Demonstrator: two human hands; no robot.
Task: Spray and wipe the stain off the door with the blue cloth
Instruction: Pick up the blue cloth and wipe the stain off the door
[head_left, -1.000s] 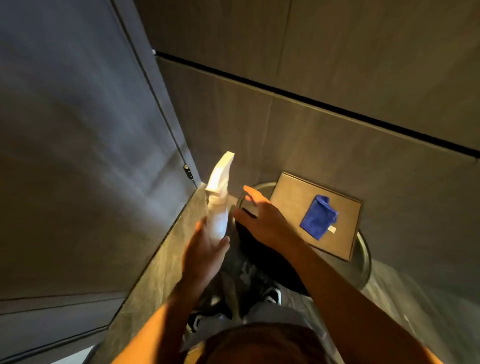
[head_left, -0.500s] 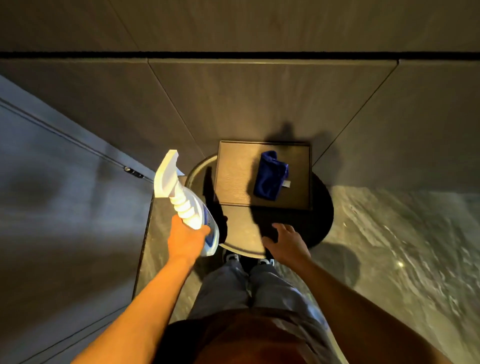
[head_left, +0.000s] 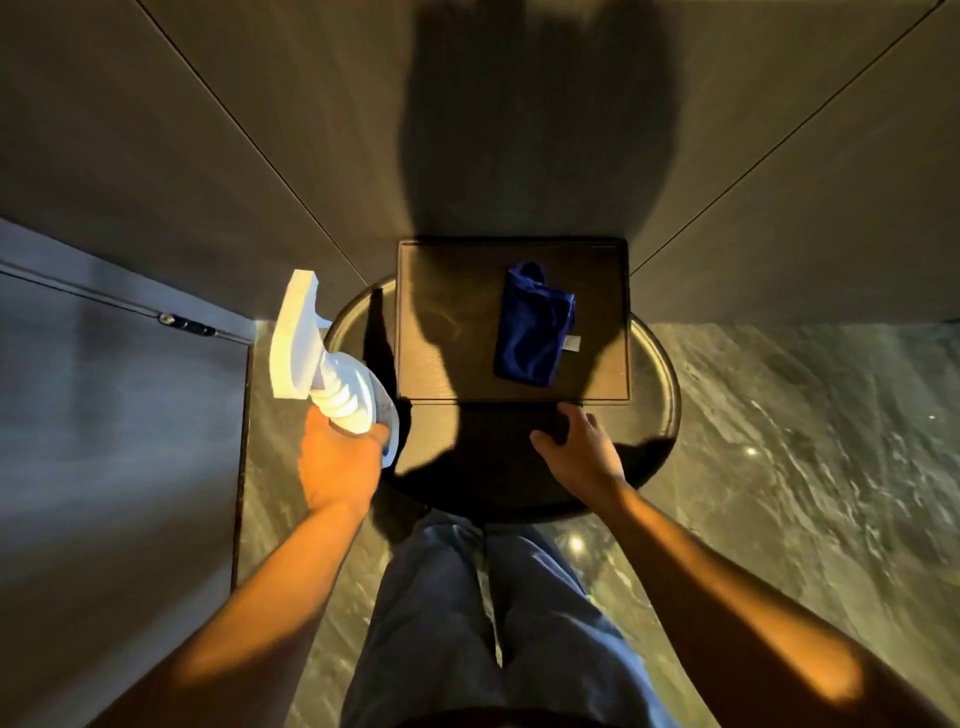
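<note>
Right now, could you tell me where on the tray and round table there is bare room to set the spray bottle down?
The tray is bare on its left half, between its left rim and the blue cloth. The round table shows a free strip along its near edge, between the left hand, which holds the spray bottle, and the right hand. The tray's right half is crowded by the cloth.

The single head view looks steeply down, from well above, onto a round table (head_left: 660, 374) by the wall.
</note>
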